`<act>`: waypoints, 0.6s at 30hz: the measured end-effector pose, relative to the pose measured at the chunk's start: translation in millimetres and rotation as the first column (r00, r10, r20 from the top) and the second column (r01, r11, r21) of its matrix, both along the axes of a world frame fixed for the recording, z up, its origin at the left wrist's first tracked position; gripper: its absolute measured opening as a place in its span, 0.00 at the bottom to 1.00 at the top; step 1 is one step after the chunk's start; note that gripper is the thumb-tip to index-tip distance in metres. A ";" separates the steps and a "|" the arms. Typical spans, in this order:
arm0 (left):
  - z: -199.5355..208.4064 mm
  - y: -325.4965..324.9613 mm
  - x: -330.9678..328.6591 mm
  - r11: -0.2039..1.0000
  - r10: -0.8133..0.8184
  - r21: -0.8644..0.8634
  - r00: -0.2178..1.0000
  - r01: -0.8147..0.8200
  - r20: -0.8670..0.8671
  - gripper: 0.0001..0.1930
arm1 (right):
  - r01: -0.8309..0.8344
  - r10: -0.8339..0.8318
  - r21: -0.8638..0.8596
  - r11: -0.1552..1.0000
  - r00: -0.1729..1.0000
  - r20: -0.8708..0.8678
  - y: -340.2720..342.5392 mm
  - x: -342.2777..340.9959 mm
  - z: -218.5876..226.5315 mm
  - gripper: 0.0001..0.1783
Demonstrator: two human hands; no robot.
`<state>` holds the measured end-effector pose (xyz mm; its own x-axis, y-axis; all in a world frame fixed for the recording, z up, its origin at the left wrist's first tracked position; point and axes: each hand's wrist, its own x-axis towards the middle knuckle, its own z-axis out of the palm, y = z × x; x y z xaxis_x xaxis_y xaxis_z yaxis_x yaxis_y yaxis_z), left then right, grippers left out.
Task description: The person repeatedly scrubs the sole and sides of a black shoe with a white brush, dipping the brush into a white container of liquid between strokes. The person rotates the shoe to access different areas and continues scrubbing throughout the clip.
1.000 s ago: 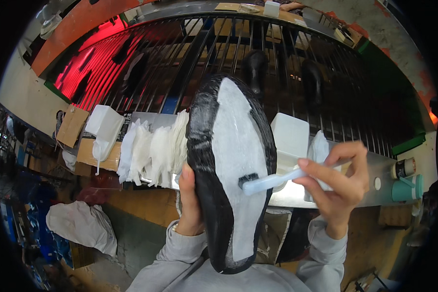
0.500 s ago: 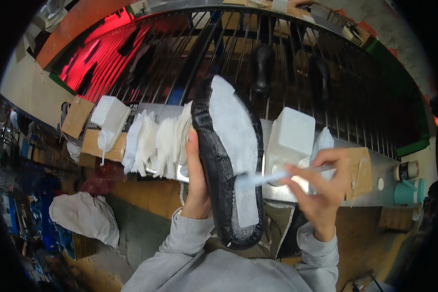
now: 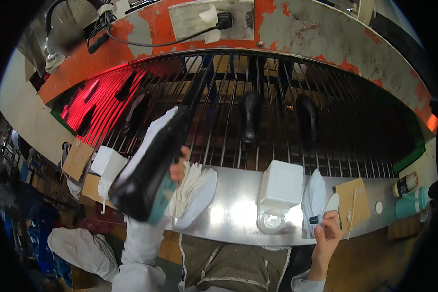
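Twice closed: on black shoe point(image 3: 155, 170), tilted left of left grip point(image 3: 179, 169), over counter's point(image 3: 233, 202) left end; on brush point(image 3: 315, 220), in right grip point(image 3: 327, 234).

The shoe point(image 3: 153, 170) had a smooth black skin with a soft shine, like leather. Its white strip point(image 3: 143, 138) looked matt, like cloth or paper; which of the 2 was hard to tell. The green block point(image 3: 161, 200) looked like smooth plastic. The table point(image 3: 233, 194) was smooth, shiny metal, and the bars point(image 3: 107, 87) were metal too. The tub point(image 3: 286, 182) was glossy white plastic. The card point(image 3: 351, 197) was dull cardboard. The frame point(image 3: 309, 31) had rough, peeling paint. The sleeve point(image 3: 143, 246) was soft, matt cloth.
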<state>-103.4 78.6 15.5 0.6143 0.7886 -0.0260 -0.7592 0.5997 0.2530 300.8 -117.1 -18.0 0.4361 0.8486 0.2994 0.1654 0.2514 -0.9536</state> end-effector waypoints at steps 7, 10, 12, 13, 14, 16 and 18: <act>-65.9 168.3 -23.0 0.911 0.304 -0.280 0.952 -0.303 -0.042 0.21 | 0.128 -0.125 -0.017 0.992 0.982 0.139 -9.4 22.5 3.3 0.16; -93.7 230.5 -25.1 0.837 0.416 -0.284 0.880 -0.469 -0.229 0.22 | 0.126 -0.115 -0.044 0.991 0.975 0.190 -19.8 36.6 -0.5 0.14; -113.9 259.2 -28.0 0.837 0.424 -0.318 0.895 -0.445 -0.135 0.26 | 0.179 -0.168 -0.046 0.983 0.969 0.184 -24.7 44.4 -5.9 0.13; -123.0 269.1 -31.3 0.841 0.430 -0.324 0.899 -0.433 -0.086 0.27 | 0.315 -0.242 -0.125 0.941 0.884 0.401 -26.4 49.1 -7.7 0.04; -131.9 275.7 -34.4 0.836 0.433 -0.354 0.900 -0.419 -0.043 0.27 | 0.275 -0.226 -0.114 0.955 0.918 0.325 -25.9 51.4 -12.4 0.06; -145.7 276.4 -45.8 0.889 0.305 -0.382 0.949 -0.253 0.082 0.27 | 0.192 -0.175 -0.092 0.977 0.970 0.169 -23.6 55.2 -20.6 0.13; -150.5 268.7 -57.9 0.872 0.350 -0.355 0.936 -0.337 -0.030 0.26 | 0.218 -0.195 -0.097 0.971 0.960 0.201 -17.9 57.0 -28.4 0.12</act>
<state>-161.4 347.3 -134.9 0.3120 0.8937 -0.3224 -0.9379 0.3439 0.0459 357.8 -135.0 -46.4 0.5508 0.7801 0.2968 0.3811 0.0813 -0.9210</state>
